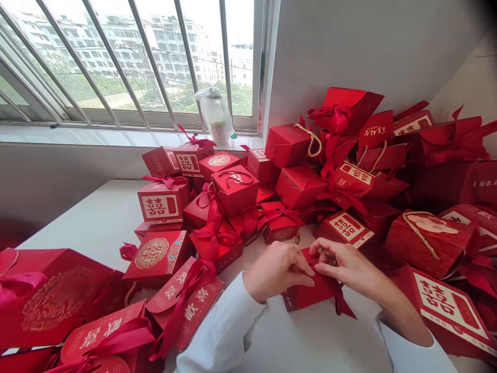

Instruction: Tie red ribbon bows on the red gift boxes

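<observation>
A small red gift box (316,292) sits on the white table right in front of me. Curled over the left part of its top is my left hand (276,272), thumb and fingers pressed together at the lid. My right hand (341,263) pinches at the same top from the other side, fingertips close to those of the left. What exactly lies between the fingertips is partly hidden. A dark red ribbon end (345,305) hangs from the box's right side. Just beyond my right hand lies a red box with a white double-happiness label (345,228).
Red gift boxes with ribbons and cords are heaped behind and to the right, among them a box with a gold cord (430,243). More boxes (58,295) stand at left. A bagged cup (218,122) rests on the sill of a barred window (147,62).
</observation>
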A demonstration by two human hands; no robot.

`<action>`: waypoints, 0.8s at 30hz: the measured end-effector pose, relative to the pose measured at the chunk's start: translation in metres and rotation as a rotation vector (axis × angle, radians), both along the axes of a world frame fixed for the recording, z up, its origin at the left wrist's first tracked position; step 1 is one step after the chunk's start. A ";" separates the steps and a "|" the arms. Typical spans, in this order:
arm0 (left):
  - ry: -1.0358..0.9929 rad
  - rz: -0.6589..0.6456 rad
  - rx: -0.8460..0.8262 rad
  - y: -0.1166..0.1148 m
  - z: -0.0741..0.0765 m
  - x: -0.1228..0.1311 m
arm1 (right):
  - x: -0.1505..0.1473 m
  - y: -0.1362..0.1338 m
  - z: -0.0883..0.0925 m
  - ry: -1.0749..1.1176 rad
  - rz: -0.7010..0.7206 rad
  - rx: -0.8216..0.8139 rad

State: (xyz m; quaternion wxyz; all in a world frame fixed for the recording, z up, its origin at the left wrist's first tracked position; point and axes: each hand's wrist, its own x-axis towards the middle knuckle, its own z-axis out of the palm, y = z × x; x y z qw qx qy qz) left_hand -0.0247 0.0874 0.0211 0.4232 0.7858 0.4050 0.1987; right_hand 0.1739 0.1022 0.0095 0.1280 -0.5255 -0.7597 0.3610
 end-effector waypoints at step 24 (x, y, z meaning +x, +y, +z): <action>-0.220 -0.051 0.169 0.022 -0.032 0.003 | -0.001 -0.013 -0.022 0.350 -0.102 -0.296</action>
